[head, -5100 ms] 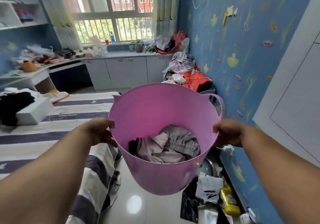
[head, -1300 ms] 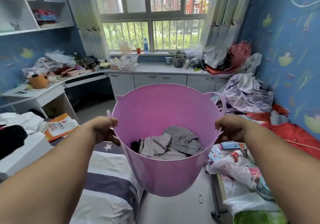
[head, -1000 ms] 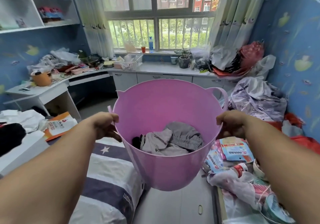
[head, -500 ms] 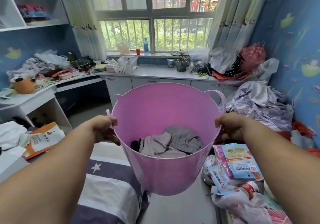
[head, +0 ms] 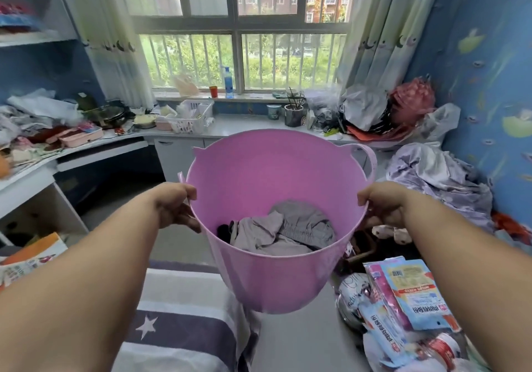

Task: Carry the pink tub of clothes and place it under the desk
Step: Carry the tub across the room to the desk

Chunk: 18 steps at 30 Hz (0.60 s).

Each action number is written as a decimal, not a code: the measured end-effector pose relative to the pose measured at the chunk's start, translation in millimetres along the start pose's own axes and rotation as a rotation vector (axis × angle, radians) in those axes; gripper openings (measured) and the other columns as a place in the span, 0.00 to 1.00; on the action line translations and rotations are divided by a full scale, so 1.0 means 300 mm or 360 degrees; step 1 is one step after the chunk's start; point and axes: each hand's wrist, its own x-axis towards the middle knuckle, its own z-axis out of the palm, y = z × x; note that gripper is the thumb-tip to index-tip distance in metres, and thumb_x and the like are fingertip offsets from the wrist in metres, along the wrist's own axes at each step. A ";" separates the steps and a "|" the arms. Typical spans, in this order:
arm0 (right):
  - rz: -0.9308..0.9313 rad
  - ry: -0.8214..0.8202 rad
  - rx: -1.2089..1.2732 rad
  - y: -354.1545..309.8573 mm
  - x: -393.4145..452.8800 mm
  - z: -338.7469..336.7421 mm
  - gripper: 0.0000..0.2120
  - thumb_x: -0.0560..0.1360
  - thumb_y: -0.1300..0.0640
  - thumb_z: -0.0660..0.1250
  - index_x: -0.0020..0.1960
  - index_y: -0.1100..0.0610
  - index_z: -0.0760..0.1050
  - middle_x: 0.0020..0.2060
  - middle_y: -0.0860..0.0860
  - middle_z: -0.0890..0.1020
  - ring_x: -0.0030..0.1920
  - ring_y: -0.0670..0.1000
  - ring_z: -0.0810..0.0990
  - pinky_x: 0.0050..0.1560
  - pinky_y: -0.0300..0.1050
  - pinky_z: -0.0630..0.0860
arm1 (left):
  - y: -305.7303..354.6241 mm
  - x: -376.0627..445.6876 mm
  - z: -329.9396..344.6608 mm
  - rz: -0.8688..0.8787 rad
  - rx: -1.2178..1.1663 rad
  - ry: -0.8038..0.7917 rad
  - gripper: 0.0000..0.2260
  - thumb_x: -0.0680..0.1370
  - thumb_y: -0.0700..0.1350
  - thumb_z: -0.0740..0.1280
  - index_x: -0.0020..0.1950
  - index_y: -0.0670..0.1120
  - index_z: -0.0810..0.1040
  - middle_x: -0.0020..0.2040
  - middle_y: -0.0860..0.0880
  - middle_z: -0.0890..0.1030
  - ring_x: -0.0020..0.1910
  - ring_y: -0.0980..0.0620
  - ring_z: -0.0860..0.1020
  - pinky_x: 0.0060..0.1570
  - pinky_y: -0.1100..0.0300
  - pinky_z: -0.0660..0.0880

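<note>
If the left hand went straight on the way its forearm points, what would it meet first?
The left hand already grips the pink tub at its rim, so it would press into the tub wall first. Beyond that, depth is unclear.

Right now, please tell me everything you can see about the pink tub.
The pink tub is round, smooth and looks like soft plastic, narrowing toward its base. A loop handle shows at its far right rim. It hangs in the air, tilted toward the camera. The left hand and right hand grip opposite rims. Grey clothes lie crumpled inside.
</note>
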 end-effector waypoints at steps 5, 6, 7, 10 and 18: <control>-0.0008 -0.0007 -0.0031 -0.074 0.120 0.017 0.14 0.71 0.71 0.57 0.55 0.69 0.71 0.32 0.62 0.83 0.34 0.63 0.85 0.35 0.60 0.84 | 0.058 0.104 -0.028 -0.0009 0.0060 0.0031 0.23 0.79 0.36 0.60 0.73 0.31 0.66 0.58 0.23 0.80 0.42 0.25 0.84 0.49 0.34 0.83; -0.0008 -0.0016 -0.0052 -0.086 0.140 0.018 0.16 0.70 0.71 0.57 0.58 0.69 0.71 0.37 0.64 0.83 0.38 0.65 0.85 0.39 0.62 0.83 | 0.068 0.117 -0.032 -0.0008 0.0075 0.0041 0.22 0.79 0.36 0.60 0.72 0.31 0.66 0.59 0.23 0.79 0.43 0.25 0.84 0.49 0.34 0.83; -0.0006 -0.0021 -0.0072 -0.102 0.172 0.017 0.18 0.70 0.71 0.57 0.60 0.69 0.71 0.39 0.65 0.82 0.41 0.66 0.85 0.40 0.64 0.82 | 0.082 0.138 -0.032 -0.0014 0.0083 0.0053 0.22 0.79 0.36 0.60 0.72 0.30 0.67 0.60 0.23 0.79 0.45 0.24 0.84 0.47 0.34 0.83; -0.0003 -0.0055 -0.0075 -0.152 0.275 0.004 0.19 0.70 0.70 0.57 0.60 0.69 0.70 0.37 0.65 0.83 0.37 0.66 0.85 0.40 0.64 0.83 | 0.121 0.202 -0.027 -0.0041 0.0075 0.0080 0.21 0.79 0.35 0.59 0.72 0.30 0.66 0.61 0.22 0.78 0.48 0.22 0.83 0.45 0.33 0.82; -0.0046 -0.0177 -0.0119 -0.309 0.530 -0.060 0.15 0.70 0.71 0.57 0.57 0.68 0.70 0.40 0.65 0.79 0.37 0.65 0.83 0.40 0.65 0.83 | 0.245 0.334 0.030 -0.0111 0.0037 0.0206 0.20 0.79 0.35 0.57 0.70 0.27 0.66 0.52 0.24 0.79 0.44 0.22 0.82 0.38 0.41 0.83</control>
